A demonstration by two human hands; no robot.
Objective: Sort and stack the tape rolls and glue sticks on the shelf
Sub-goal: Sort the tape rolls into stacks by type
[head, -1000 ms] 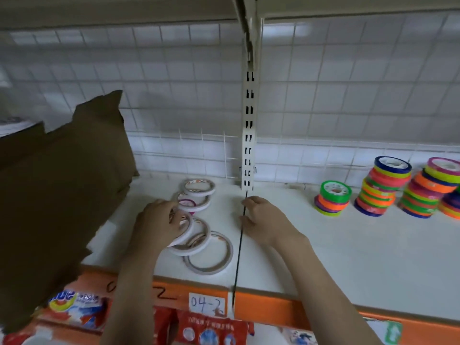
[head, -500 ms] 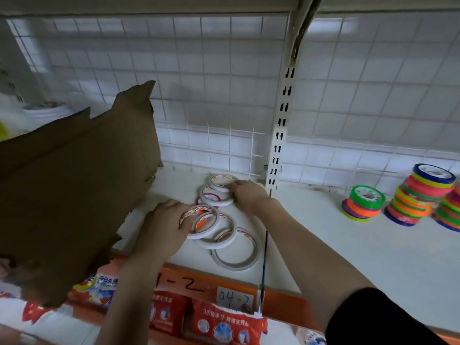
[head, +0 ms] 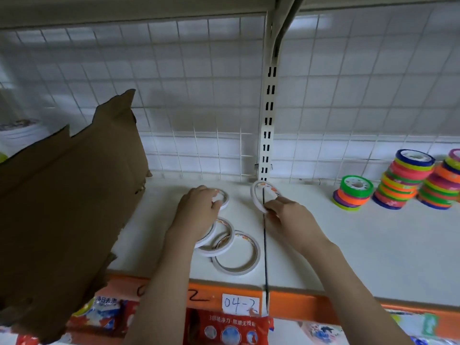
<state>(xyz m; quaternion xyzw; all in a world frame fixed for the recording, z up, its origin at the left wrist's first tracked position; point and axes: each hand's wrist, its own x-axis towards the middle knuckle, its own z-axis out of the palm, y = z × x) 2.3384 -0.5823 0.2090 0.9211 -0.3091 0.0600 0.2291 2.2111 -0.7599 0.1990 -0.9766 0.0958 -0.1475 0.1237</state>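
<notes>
The right hand (head: 288, 215) pinches a thin white tape roll (head: 261, 196) by its near rim and holds it tilted up on edge, just above the shelf (head: 348, 245) and close to the slotted upright (head: 267, 135) beyond it. The left hand (head: 196, 212) lies over a second white roll (head: 222, 199) flat on the shelf, fingers curled onto its near edge; whether it truly grips it or only presses on it I cannot tell. Under and just behind the left wrist, three more white rolls (head: 229, 247) lie overlapping one another like fallen coins, the nearest close to the shelf's front lip. Well off beyond the right hand stand leaning stacks of coloured tape rolls (head: 403, 180). A torn cardboard box (head: 67, 195) looms beside the left hand. No glue sticks show. The risks, as I judge them: the pinched roll is held by a narrow edge and could swing or slip out and roll away; the left forearm crosses the loose overlapping rolls, so drawing it back carelessly could nudge the nearest over the front lip; and the coloured stacks already lean, so a bump from the right arm might topple them.
</notes>
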